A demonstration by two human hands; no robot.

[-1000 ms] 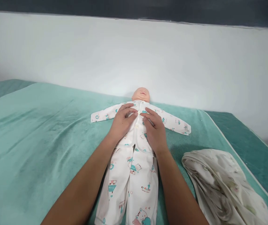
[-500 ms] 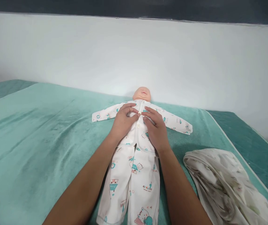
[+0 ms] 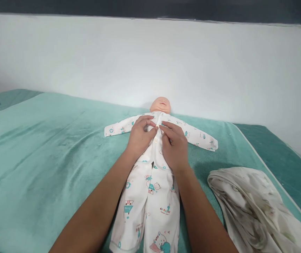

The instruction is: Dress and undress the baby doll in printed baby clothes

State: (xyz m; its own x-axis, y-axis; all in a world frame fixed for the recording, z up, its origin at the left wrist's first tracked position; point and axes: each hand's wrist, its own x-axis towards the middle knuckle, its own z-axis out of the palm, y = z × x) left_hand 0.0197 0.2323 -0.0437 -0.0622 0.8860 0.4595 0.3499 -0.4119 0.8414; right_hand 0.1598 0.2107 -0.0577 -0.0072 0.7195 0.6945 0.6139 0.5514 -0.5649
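Note:
A baby doll (image 3: 161,104) lies on its back, its head toward the wall and its arms spread out. It wears a white printed jacket (image 3: 201,138) with a front button row and matching trousers (image 3: 163,196). My left hand (image 3: 142,135) pinches the jacket's front edge at a button (image 3: 157,126) on the chest, thumb and forefinger closed. From the other side my right hand (image 3: 175,144) meets it there, its forefinger at the same button and its thumb bent in. Another button (image 3: 155,141) shows just below the fingers.
A crumpled pale cloth (image 3: 253,203) lies at the right. Under everything spreads a light green blanket (image 3: 47,147) with soft folds, over a darker green cover (image 3: 279,158). A white wall (image 3: 150,59) rises right behind the doll's head.
My right thumb has drawn back and bent under the forefinger. My left hand stays pinched at the chest button. The whole view has shifted slightly.

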